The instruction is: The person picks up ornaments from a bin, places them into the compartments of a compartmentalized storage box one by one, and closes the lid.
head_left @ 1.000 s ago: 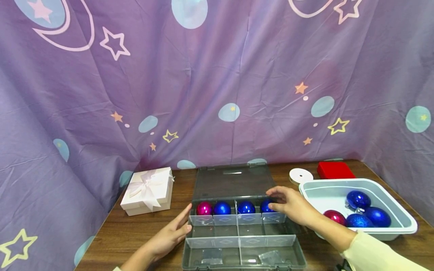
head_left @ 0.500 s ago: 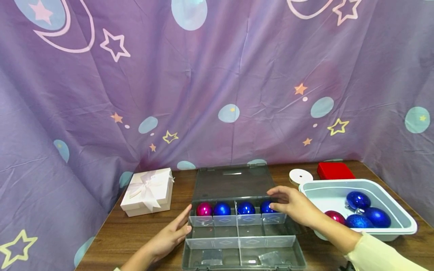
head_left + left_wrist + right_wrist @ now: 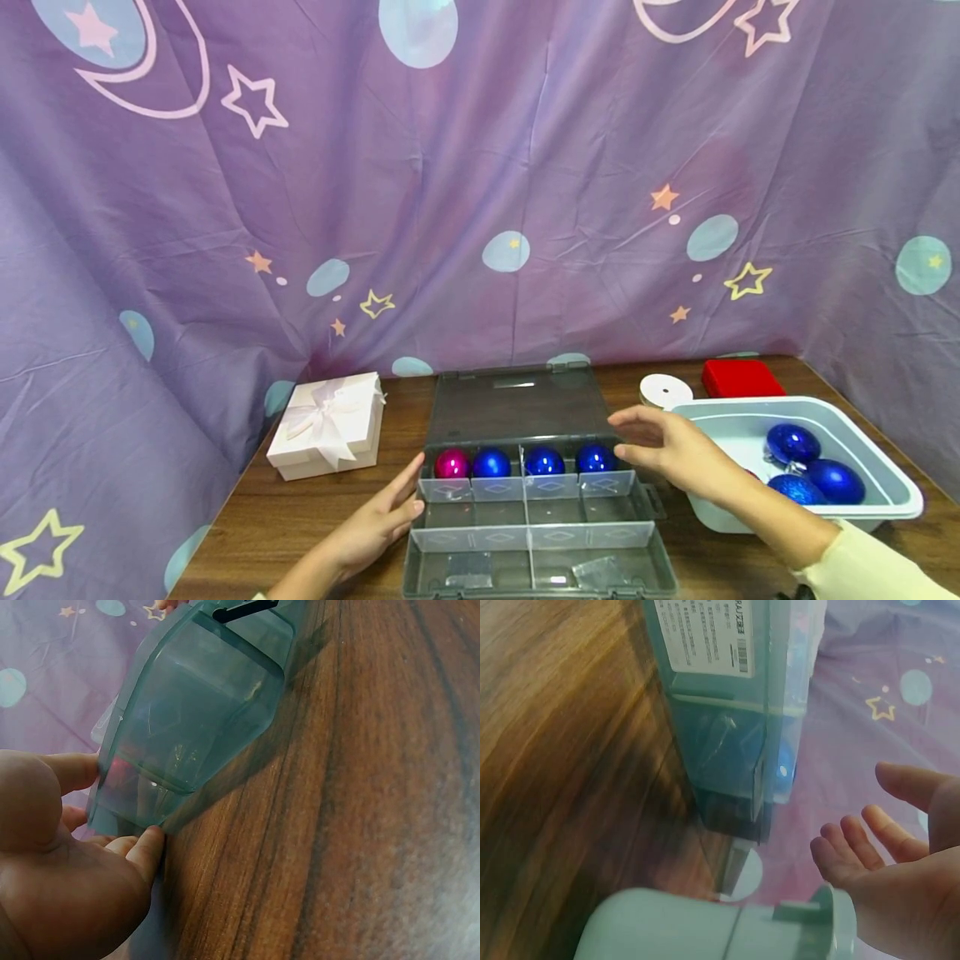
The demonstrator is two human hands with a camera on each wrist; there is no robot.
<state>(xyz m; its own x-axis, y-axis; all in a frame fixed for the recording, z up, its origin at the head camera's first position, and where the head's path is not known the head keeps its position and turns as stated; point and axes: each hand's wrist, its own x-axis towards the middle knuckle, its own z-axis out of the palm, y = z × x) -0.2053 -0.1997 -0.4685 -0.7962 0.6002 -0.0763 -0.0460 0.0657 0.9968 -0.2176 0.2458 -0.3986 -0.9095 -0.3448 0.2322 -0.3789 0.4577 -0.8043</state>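
Note:
A grey see-through divided box (image 3: 480,536) lies with its lid (image 3: 517,408) folded back. Along its back row sit a magenta ball ornament (image 3: 452,463) and three blue ones, the rightmost blue ball (image 3: 596,458) at the row's end. My left hand (image 3: 375,525) rests its fingertips on the box's left wall; in the left wrist view, the fingers (image 3: 148,851) touch the box's end near the table. Just right of the rightmost ball, my right hand (image 3: 675,454) hovers with fingers spread and holds nothing. The right wrist view shows that hand (image 3: 900,877) apart from the box (image 3: 720,750).
A pale blue tub (image 3: 750,405) at right holds several ball ornaments, including a blue one (image 3: 836,481). Behind it are a white ribbon spool (image 3: 666,389) and a red box (image 3: 742,378). A white gift box (image 3: 326,425) stands left. A patterned cloth (image 3: 450,208) hangs behind.
My right hand has let go of the rightmost blue ball and moved right, off the box toward the tub. The left hand stays at the box's left side.

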